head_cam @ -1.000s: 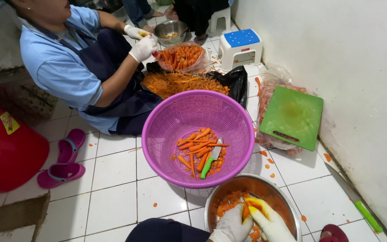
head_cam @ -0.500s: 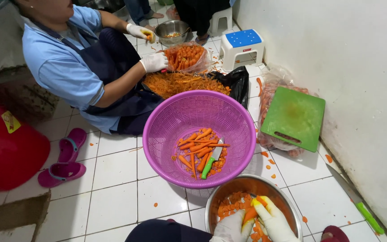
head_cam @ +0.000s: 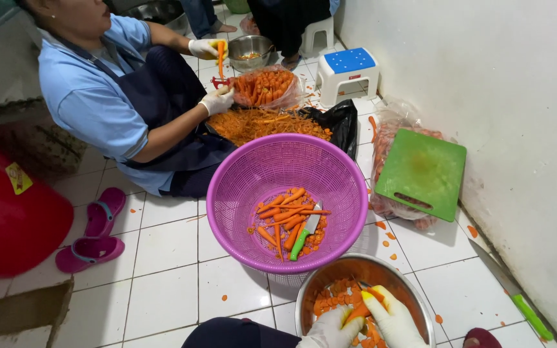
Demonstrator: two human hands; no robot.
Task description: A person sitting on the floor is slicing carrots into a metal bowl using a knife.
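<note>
Both gloved hands meet over a steel bowl (head_cam: 311, 293) at the bottom of the view. The left hand (head_cam: 331, 330) and the right hand (head_cam: 391, 319) are clenched together on one carrot (head_cam: 360, 312), which runs slanted between them, its orange tip showing above the right thumb. Under the grip, the bowl holds a heap of carrot slices (head_cam: 338, 301).

Just beyond the grip stands a purple basket (head_cam: 240, 187), its rim touching or overlapping the bowl's far edge. Inside it lie peeled carrots and a green-handled knife (head_cam: 305, 232), blade pointing away. To the right of the grip, orange bits dot the white tiles, and a second knife (head_cam: 517, 299) lies along the wall. Farther right and up, a green board (head_cam: 422, 173) rests on a clear bag of carrots.

Past the basket, a heap of peelings (head_cam: 262, 122) sits on black plastic. A co-worker in a blue shirt sits beside it on the floor, one gloved hand holding a carrot upright, the other a peeler. Beyond are a bagged carrot pile, a small metal bowl and a white stool with a blue top (head_cam: 348, 69). Far left of the grip lie pink sandals (head_cam: 95, 229) and a red tub.
</note>
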